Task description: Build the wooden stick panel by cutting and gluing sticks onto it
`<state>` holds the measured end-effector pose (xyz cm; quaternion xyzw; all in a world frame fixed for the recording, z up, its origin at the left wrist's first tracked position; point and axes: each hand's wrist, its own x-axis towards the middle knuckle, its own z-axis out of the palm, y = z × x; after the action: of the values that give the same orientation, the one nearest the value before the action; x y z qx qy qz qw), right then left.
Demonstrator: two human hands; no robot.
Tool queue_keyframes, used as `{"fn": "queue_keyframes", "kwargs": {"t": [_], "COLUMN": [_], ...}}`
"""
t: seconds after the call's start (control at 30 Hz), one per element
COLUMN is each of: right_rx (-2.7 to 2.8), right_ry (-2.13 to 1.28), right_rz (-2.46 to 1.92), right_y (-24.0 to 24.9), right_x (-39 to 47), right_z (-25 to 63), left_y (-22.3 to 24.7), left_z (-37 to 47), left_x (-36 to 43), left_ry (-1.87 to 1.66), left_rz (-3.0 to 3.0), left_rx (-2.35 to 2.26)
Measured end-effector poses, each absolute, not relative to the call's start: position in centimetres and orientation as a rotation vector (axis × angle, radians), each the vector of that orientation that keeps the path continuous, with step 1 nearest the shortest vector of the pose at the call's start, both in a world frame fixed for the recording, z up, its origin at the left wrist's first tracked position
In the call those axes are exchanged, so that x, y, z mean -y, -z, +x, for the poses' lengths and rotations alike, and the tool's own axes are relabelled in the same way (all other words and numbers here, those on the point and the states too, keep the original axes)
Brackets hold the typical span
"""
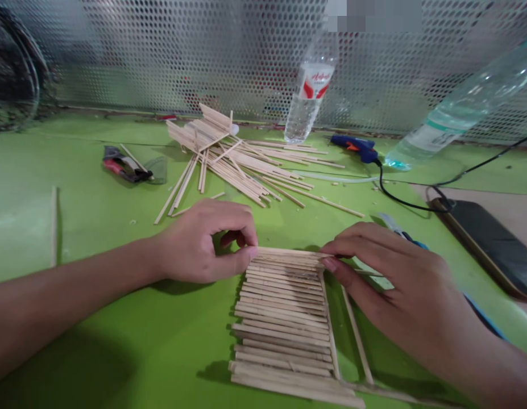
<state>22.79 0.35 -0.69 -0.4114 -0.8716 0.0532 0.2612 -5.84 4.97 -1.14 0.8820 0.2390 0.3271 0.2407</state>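
A panel of thin wooden sticks, laid side by side in a row, lies on the green tabletop in front of me. At its far left corner, my left hand pinches the end of the farthest wooden stick. The other end of that stick is between the thumb and forefinger of my right hand. A longer stick runs along the panel's right side, and another loose-looking stick lies below my right hand. Part of a cutter shows behind that hand.
Behind the panel are a pile of sticks and a small stick structure. A clear water bottle, a blue glue gun with black cord and a greenish bottle stand by the perforated metal screen. A phone lies right.
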Motion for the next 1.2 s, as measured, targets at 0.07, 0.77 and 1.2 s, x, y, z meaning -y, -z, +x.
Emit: {"fn": "queue_keyframes", "kwargs": {"t": [0.07,0.77,1.2], "right_rx": [2.355,2.357,2.358], "right_ry": [-0.143,-0.144,-0.143], "right_rz": [-1.113,-1.11,-1.107], "right_y": [0.65,0.55,0.64], "right_x": [-0.37,-0.41,-0.36], "right_z": [22.75,22.65,22.69], "left_y": [1.11,1.12,1.16], "left_z": [-5.85,-5.9,-5.99], "left_x": [-4.95,-4.98,-5.0], "left_ry": [-0.899,-0.883,-0.872], "left_rz": [2.416,2.454,2.462], "left_rx": [-0.657,-0.634,-0.654]}}
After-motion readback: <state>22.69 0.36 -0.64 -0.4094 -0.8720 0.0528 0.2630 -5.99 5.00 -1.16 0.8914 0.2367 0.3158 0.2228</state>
